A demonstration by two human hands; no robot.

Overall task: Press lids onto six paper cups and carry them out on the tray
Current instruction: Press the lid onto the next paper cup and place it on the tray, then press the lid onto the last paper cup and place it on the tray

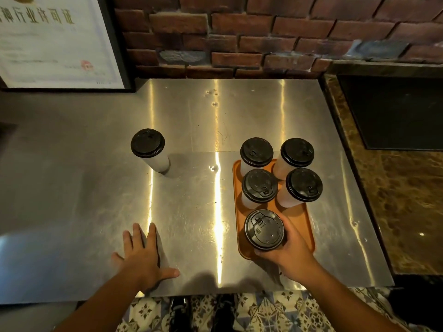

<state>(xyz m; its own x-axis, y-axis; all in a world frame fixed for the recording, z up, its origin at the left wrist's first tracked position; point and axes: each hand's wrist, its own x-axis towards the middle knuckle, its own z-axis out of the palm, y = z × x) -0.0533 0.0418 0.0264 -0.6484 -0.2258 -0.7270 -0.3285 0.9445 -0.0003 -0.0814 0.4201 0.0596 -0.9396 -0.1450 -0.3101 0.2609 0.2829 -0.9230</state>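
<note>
Head view: the right hand is wrapped round a lidded cup at the near end of the orange tray; four lidded cups crowd its far end; a sixth cup stands alone on the desk, well left; the left hand lies flat, fingers spread, holding nothing. Paper walls likely crush easily, so grip low and gently; the tall cups look tippy. Room is open on the left; the tray sits near the desk's right edge.
</note>
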